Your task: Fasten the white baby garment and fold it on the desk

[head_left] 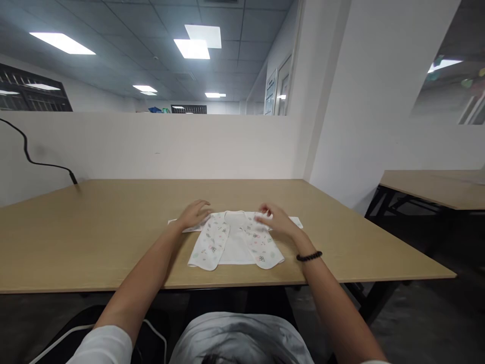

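Observation:
A small white baby shirt (pixel 235 237) with a printed pattern lies on the table, its two front panels spread apart and its neckline pointing away from me. Over its left shoulder and sleeve is my left hand (pixel 195 213), fingers stretched out and holding nothing that I can see. My right hand (pixel 276 218), slightly blurred, hovers by the right shoulder with thumb and fingers apart. Beyond each hand a sleeve end sticks out sideways. Whether the fingertips touch the cloth I cannot tell. A dark beaded bracelet (pixel 309 256) circles my right wrist.
The wooden table (pixel 113 227) reaches back to a low white partition (pixel 189 146). At the left a black cable (pixel 49 164) hangs down to the table's edge. Another table (pixel 435 187) stands off to the right, past a white wall (pixel 364 101).

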Demonstrator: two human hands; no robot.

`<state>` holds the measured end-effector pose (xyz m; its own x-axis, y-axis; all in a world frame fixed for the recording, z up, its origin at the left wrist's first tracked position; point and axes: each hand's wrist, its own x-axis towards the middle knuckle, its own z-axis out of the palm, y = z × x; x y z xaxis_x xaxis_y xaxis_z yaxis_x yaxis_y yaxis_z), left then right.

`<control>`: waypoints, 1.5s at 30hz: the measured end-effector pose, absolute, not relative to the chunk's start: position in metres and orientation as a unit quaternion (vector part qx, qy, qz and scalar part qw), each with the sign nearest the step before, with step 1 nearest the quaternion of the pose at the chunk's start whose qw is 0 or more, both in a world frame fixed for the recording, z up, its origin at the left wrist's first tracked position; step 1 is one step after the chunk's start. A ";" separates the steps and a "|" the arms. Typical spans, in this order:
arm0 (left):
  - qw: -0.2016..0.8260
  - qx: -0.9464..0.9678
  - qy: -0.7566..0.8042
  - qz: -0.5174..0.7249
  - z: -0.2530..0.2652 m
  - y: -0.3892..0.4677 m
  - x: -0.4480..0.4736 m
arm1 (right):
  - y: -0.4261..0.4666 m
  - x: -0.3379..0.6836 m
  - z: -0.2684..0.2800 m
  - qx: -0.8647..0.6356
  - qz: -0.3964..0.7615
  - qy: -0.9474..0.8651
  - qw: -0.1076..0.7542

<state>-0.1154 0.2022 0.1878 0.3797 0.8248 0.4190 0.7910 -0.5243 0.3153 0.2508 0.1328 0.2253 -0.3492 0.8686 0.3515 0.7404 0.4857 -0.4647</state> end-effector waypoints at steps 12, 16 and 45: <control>0.078 0.910 0.372 0.165 0.176 0.209 -0.047 | 0.062 0.235 0.207 -0.479 0.162 -0.859 0.079; 0.115 0.909 0.368 0.160 0.181 0.210 -0.053 | 0.063 0.238 0.214 -0.474 0.208 -0.840 0.163; 0.169 0.789 0.441 0.393 0.154 0.216 -0.030 | 0.175 0.153 0.213 -0.604 0.123 -0.787 0.028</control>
<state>-0.0302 0.2163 0.1544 0.3015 0.8293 0.4705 0.5633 -0.5531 0.6138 0.1528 0.1747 0.2128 -0.2678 0.9577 -0.1048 0.9443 0.2393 -0.2260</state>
